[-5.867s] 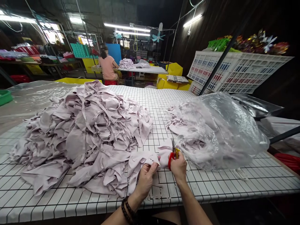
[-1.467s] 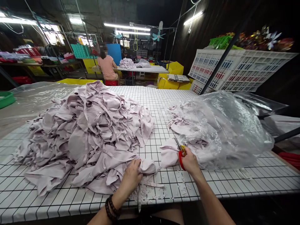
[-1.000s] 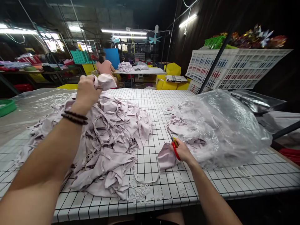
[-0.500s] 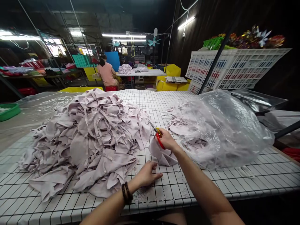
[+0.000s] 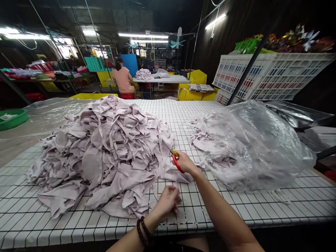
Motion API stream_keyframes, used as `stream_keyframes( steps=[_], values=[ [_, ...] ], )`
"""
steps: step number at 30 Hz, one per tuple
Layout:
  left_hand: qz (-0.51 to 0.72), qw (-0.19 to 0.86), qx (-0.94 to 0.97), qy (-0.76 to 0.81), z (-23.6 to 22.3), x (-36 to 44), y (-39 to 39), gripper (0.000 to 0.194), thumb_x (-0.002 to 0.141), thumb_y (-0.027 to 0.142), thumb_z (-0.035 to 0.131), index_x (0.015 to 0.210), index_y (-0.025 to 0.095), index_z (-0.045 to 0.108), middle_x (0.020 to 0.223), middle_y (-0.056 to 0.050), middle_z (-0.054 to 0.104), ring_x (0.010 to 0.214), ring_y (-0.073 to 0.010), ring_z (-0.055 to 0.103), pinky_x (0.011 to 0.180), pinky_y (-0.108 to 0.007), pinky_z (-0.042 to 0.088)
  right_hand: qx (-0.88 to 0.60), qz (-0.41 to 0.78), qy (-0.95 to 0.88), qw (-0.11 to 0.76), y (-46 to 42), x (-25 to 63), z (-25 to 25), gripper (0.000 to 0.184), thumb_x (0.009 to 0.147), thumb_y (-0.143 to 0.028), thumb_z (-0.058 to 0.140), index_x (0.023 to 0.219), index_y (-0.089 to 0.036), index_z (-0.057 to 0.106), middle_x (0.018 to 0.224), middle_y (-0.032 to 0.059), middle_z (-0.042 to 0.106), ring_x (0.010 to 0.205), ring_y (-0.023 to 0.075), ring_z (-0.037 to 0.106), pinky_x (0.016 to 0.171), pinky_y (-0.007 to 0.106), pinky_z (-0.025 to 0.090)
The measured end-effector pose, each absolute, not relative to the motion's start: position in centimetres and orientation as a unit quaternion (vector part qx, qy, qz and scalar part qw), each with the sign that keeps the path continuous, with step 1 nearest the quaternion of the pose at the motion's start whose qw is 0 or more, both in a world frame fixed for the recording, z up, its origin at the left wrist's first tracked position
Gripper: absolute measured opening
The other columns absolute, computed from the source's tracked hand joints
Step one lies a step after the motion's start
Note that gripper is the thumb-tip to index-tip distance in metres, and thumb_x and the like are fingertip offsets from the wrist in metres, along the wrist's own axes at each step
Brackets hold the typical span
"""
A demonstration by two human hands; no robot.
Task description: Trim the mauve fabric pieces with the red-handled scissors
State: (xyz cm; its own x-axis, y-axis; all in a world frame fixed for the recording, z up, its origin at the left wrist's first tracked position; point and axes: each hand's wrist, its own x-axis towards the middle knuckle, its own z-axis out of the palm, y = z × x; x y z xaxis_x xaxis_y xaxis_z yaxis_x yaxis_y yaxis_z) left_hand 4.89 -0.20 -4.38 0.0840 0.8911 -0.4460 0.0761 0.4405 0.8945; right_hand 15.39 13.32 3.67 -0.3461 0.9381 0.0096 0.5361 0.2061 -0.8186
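My right hand holds scissors with red and yellow handles, blades pointing up and left toward a large heap of pale mauve cut cloth. Beneath that hand a loose mauve cloth piece lies on the table, reaching from the heap's right edge. Closer to me, my left hand hovers low over the table with its fingers curled in; whether anything is between them is hidden. Dark bead bracelets circle the left wrist.
A clear plastic bag with more mauve cloth lies at right on the grid-patterned tabletop. White crates stand behind it. A green basin sits far left. One person sits at a table beyond.
My left hand has curled its fingers and risen slightly. The scissors hand has lowered a little, and the cloth piece beneath it now lies flatter, against the heap. The view has shifted slightly left.
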Motion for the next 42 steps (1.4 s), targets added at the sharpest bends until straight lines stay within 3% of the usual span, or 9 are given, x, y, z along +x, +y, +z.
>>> stream_keyframes(
  steps=[4, 8, 14, 20, 27, 29, 31, 34, 42],
  values=[
    [0.319, 0.486, 0.515, 0.63, -4.1, 5.0, 0.0, 0.041, 0.078, 0.042, 0.062, 0.106, 0.017, 0.047, 0.074, -0.003, 0.061, 0.064, -0.0179, 0.058, 0.062, -0.027, 0.041, -0.525, 0.38, -0.723, 0.239, 11.0, 18.9, 2.8, 0.007, 0.07, -0.024, 0.059, 0.073, -0.02, 0.054, 0.074, -0.0002, 0.061, 0.067, 0.015, 0.053, 0.058, 0.023, 0.036],
    [0.246, 0.365, 0.605, 0.664, -3.5, 5.2, 1.4, 0.03, 0.082, 0.035, 0.056, 0.103, 0.014, 0.052, 0.088, -0.012, 0.065, 0.082, -0.0251, 0.061, 0.072, -0.03, 0.04, -0.538, 0.395, -0.707, 0.234, 8.8, 21.0, 1.2, 0.011, 0.069, -0.025, 0.063, 0.072, -0.019, 0.053, 0.072, -0.0003, 0.061, 0.066, 0.0154, 0.054, 0.057, 0.023, 0.038],
    [0.279, 0.403, 0.608, 0.625, -2.7, 4.2, 2.0, 0.018, 0.084, 0.034, 0.054, 0.082, 0.017, 0.06, 0.089, -0.007, 0.064, 0.088, -0.0217, 0.057, 0.079, -0.028, 0.04, -0.53, 0.425, -0.68, 0.274, 6.2, 22.0, 0.5, 0.013, 0.078, -0.028, 0.056, 0.087, -0.019, 0.055, 0.079, 0.0011, 0.062, 0.065, 0.0141, 0.056, 0.058, 0.024, 0.043],
    [0.337, 0.538, 0.549, 0.543, -1.4, 3.9, 0.4, 0.036, 0.088, 0.047, 0.047, 0.083, 0.014, 0.06, 0.072, -0.003, 0.061, 0.06, -0.0128, 0.051, 0.058, -0.022, 0.041, -0.43, 0.542, -0.656, 0.301, 4.1, 21.0, 1.6, 0.025, 0.075, -0.031, 0.064, 0.096, -0.019, 0.057, 0.084, 0.0014, 0.062, 0.074, 0.0156, 0.059, 0.066, 0.026, 0.048],
    [0.485, 0.443, 0.56, 0.504, 1.3, 3.9, -0.4, 0.03, 0.086, 0.044, 0.055, 0.077, 0.017, 0.061, 0.128, -0.011, 0.045, 0.107, -0.0227, 0.05, 0.089, -0.031, 0.042, -0.45, 0.535, -0.591, 0.402, 3.9, 19.6, -0.1, 0.014, 0.076, -0.029, 0.063, 0.083, -0.02, 0.055, 0.081, 0.0015, 0.06, 0.073, 0.0159, 0.057, 0.069, 0.028, 0.048],
    [0.493, 0.496, 0.538, 0.47, 1.2, 4.2, -0.4, 0.028, 0.089, 0.043, 0.052, 0.082, 0.017, 0.06, 0.124, -0.011, 0.049, 0.09, -0.0179, 0.055, 0.077, -0.03, 0.046, -0.437, 0.551, -0.587, 0.401, 3.7, 19.8, -0.3, 0.016, 0.077, -0.031, 0.064, 0.083, -0.02, 0.054, 0.084, 0.0024, 0.062, 0.075, 0.0165, 0.058, 0.072, 0.03, 0.048],
    [0.489, 0.58, 0.495, 0.425, 0.7, 4.6, -0.3, 0.03, 0.091, 0.044, 0.047, 0.093, 0.016, 0.057, 0.097, -0.008, 0.059, 0.062, -0.011, 0.051, 0.058, -0.025, 0.044, -0.445, 0.558, -0.585, 0.385, 3.4, 20.4, 0.0, 0.018, 0.076, -0.033, 0.064, 0.084, -0.02, 0.055, 0.084, 0.0024, 0.062, 0.071, 0.0154, 0.057, 0.069, 0.029, 0.048],
    [0.494, 0.632, 0.449, 0.393, -0.2, 5.2, -0.2, 0.032, 0.091, 0.046, 0.045, 0.096, 0.015, 0.054, 0.072, -0.001, 0.054, 0.054, -0.0092, 0.046, 0.054, -0.023, 0.043, -0.496, 0.511, -0.599, 0.365, 2.7, 21.9, 1.3, 0.018, 0.078, -0.035, 0.061, 0.085, -0.02, 0.055, 0.083, 0.0017, 0.06, 0.068, 0.0141, 0.056, 0.066, 0.028, 0.047],
    [0.483, 0.562, 0.51, 0.438, -0.2, 5.1, 0.0, 0.029, 0.093, 0.044, 0.043, 0.091, 0.017, 0.052, 0.089, -0.004, 0.06, 0.065, -0.0119, 0.056, 0.068, -0.026, 0.046, -0.563, 0.278, -0.75, 0.208, 1.2, 24.3, 3.6, 0.017, 0.071, -0.034, 0.062, 0.075, -0.023, 0.05, 0.073, -0.0002, 0.058, 0.067, 0.017, 0.053, 0.06, 0.027, 0.04]
  ],
)
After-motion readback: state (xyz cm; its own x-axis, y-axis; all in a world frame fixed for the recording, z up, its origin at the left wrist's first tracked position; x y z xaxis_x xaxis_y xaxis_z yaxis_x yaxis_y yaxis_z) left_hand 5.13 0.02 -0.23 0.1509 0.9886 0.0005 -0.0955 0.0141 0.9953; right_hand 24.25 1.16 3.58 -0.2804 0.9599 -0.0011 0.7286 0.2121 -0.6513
